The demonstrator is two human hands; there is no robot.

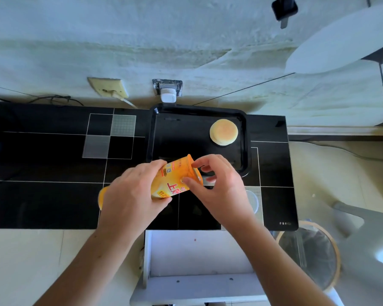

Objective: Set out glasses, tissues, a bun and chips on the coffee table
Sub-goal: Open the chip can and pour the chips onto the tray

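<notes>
The left hand (131, 195) grips an orange chips bag (175, 180), its fingers curled round the bag's lower part, holding it tilted above the black bench (42, 195) at the tray's near edge. The right hand (217, 184) pinches the bag's top edge between thumb and fingers. On the black tray (247, 140), a bun (223, 131) lies in the far right corner, well apart from the bag.

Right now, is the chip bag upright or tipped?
Tipped: the chip bag lies slanted between both hands, its top pointing toward the black tray.
</notes>
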